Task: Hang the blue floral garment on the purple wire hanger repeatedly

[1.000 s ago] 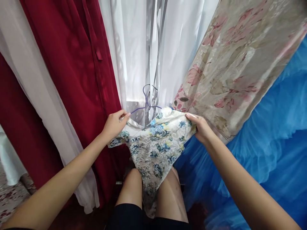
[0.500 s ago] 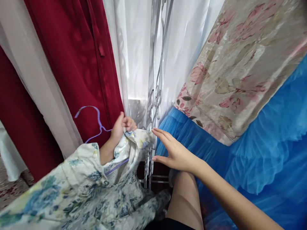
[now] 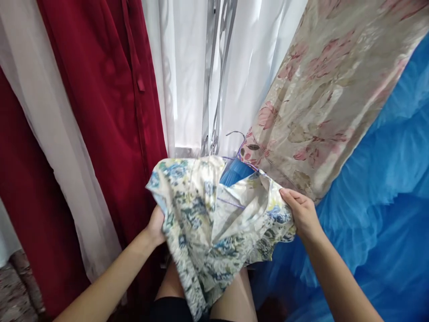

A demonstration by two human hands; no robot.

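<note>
The right hand (image 3: pixel 300 211) pinches one shoulder of the floral garment (image 3: pixel 196 223) between thumb and fingers; half a second ago it was free, its fingers spread. The left hand (image 3: pixel 156 227) is at the opposite armhole, its fingers hidden behind the cloth, so I cannot tell how tightly they hold. The garment, earlier draped over the left forearm, now spreads between both hands, above the person's legs (image 3: pixel 234 295). It is white with blue, green and yellow flowers, its neckline gaping and its lower part crumpled. The purple hanger (image 3: pixel 240 153) sits inside it, hook upward. Beyond hang red cloth (image 3: pixel 100 112), white drapes (image 3: pixel 187 89), a pink-flowered beige cloth (image 3: pixel 321 98) and blue ruffles (image 3: pixel 372 192).
</note>
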